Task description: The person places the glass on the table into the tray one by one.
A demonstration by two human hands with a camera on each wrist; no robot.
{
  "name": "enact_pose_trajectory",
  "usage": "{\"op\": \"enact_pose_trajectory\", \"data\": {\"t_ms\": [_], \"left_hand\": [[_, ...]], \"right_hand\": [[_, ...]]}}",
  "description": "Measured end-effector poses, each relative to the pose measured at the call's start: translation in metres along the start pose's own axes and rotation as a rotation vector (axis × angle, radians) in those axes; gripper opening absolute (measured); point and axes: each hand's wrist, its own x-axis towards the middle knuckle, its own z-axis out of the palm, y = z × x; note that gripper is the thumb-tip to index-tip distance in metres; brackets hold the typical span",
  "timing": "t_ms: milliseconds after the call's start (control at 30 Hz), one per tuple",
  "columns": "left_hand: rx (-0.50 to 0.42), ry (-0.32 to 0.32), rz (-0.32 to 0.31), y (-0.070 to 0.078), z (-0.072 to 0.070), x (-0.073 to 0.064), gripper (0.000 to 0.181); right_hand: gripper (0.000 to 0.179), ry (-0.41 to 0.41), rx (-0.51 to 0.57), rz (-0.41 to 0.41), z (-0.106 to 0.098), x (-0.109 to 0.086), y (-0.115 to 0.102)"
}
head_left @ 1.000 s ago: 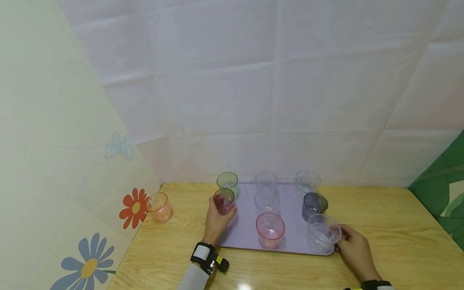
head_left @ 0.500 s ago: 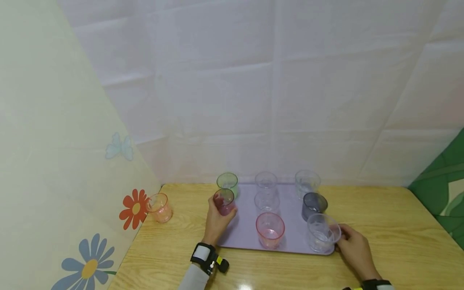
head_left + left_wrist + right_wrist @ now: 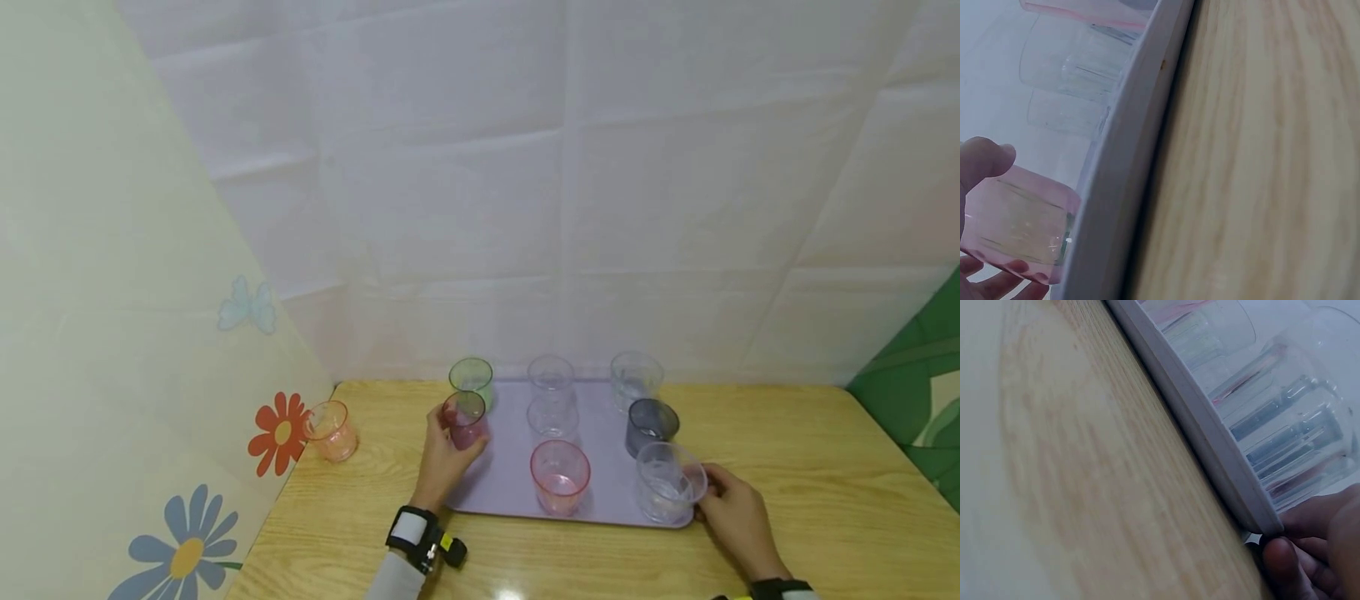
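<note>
My left hand (image 3: 441, 460) holds a purple tinted cup (image 3: 467, 427), which stands at the left side of a lilac tray (image 3: 507, 479). In the left wrist view, the thumb lies over the pinkish cup (image 3: 1019, 222) and several fingertips touch its other side. At the tray's front right corner, my right hand (image 3: 738, 517) pinches the rim (image 3: 1210, 434) between thumb and finger, beside a clear cup (image 3: 663, 493). Behind the purple cup is a green cup (image 3: 472, 377). A pink cup (image 3: 560, 483) stands at the front middle.
A dark grey cup (image 3: 651, 427) and several clear cups, one a back right cup (image 3: 636, 382), stand on the tray. An orange cup (image 3: 332, 432) sits on the wooden table (image 3: 390, 433) to the left. A white sheet (image 3: 465, 208) hangs behind.
My left wrist and hand have shifted slightly left, with the fingers still about the purple cup. The right hand, the tray and the other cups stay where they were.
</note>
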Motion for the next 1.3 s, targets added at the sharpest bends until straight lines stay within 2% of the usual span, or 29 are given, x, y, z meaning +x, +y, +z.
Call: {"op": "enact_pose_trajectory", "data": {"t_ms": [100, 233, 367, 633, 767, 967, 1167, 1300], "left_hand": [[-0.011, -0.027, 0.017, 0.0, -0.004, -0.001, 0.089], [-0.014, -0.05, 0.039, -0.008, -0.008, -0.002, 0.09], [-0.004, -0.051, 0.032, -0.014, -0.014, -0.006, 0.09], [0.022, -0.019, 0.04, -0.023, -0.027, -0.011, 0.086], [0.028, -0.006, 0.038, -0.023, -0.033, -0.013, 0.082], [0.009, 0.023, 0.024, -0.024, -0.044, -0.016, 0.072], [-0.017, 0.076, 0.004, -0.025, -0.06, -0.019, 0.058], [0.021, 0.116, 0.018, -0.027, -0.071, -0.022, 0.053]], "right_hand": [[0.027, -0.001, -0.004, -0.003, -0.001, 0.0, 0.0], [0.026, 0.0, -0.004, -0.01, -0.002, -0.001, 0.0], [0.027, -0.004, -0.001, -0.009, -0.001, -0.001, -0.001], [0.025, 0.01, 0.016, -0.03, -0.001, -0.001, 0.0], [0.022, 0.024, 0.017, -0.051, 0.0, -0.001, 0.002], [0.02, 0.021, 0.008, -0.038, 0.002, -0.001, 0.002], [0.02, 0.021, 0.017, -0.038, 0.002, -0.001, 0.002], [0.021, 0.028, 0.014, -0.046, 0.001, 0.0, 0.002]]}}
